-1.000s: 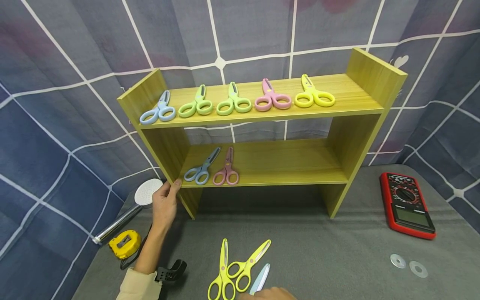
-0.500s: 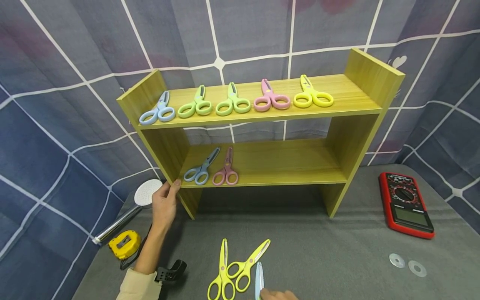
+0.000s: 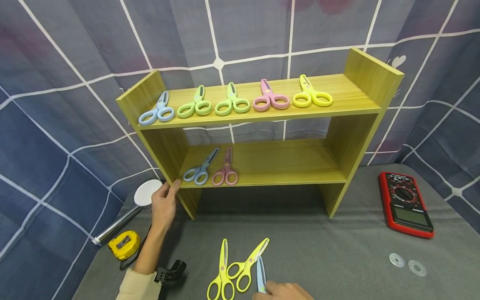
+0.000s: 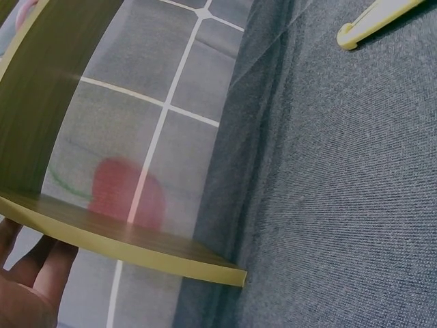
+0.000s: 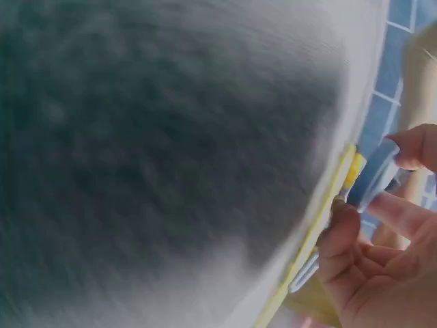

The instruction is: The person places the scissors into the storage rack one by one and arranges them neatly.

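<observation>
- Across the far half of the grey mat stands the wooden shelf (image 3: 258, 137), two tiers, and the left hand (image 3: 164, 204) grips its near left upright, thumb and fingers wrapped round the edge. My read: a hard pull there could jolt the scissors lying loose on the boards.
- On the top tier, five pairs of scissors (image 3: 232, 102): one blue, two green, one pink, one yellow. On the lower tier, two pairs, the lower blue scissors (image 3: 201, 168) and the lower pink scissors (image 3: 226, 171), side by side at the left.
- At the right, one red multimeter (image 3: 406, 204); nearer, two flat washers (image 3: 407, 263).
- At the left, one shower head (image 3: 127, 210) and one yellow tape measure (image 3: 124, 244).
- Near centre, two yellow scissors (image 3: 234, 268) on the mat, handles touching.
- Right beside them, the pale blue scissors (image 3: 260, 275), pinched low down by the right hand (image 3: 283, 290); its fingers (image 5: 410, 147) curl round them in the blurred wrist view. Risk, as I judge it: so close a neighbour could get dragged along.
</observation>
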Demonstrator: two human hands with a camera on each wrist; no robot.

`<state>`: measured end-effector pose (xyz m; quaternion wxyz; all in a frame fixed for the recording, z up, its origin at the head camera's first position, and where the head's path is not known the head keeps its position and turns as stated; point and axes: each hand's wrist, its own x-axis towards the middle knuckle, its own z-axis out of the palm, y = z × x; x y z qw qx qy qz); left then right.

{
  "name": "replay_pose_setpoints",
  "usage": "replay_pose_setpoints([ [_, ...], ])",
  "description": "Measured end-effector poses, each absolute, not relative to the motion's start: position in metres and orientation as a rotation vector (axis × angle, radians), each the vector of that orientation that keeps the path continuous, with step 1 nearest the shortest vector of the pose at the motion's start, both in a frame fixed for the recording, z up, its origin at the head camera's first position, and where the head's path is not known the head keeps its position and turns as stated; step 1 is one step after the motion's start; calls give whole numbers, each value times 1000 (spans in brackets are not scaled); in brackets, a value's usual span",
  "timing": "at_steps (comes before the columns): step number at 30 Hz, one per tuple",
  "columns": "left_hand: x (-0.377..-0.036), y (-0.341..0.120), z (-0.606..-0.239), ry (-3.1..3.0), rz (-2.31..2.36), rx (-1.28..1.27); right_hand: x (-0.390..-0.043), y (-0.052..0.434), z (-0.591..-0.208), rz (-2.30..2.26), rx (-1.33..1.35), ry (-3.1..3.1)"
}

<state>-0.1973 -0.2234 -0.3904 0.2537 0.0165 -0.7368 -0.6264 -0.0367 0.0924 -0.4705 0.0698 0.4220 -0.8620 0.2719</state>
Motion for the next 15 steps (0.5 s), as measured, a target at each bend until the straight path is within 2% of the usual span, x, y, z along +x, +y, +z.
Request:
replay_pose_setpoints([
  [3,-197,-223,-390,-2002,-1701,37,-43,97,-452,729,1367,-2347],
  [6,-197,-224,-390,-1997,-1691,44,-53,98,-424,753,1354,-2241],
  [15,-195,-221,-385,-2017,-1706,57,-103,97,-346,785,1055,-2193],
])
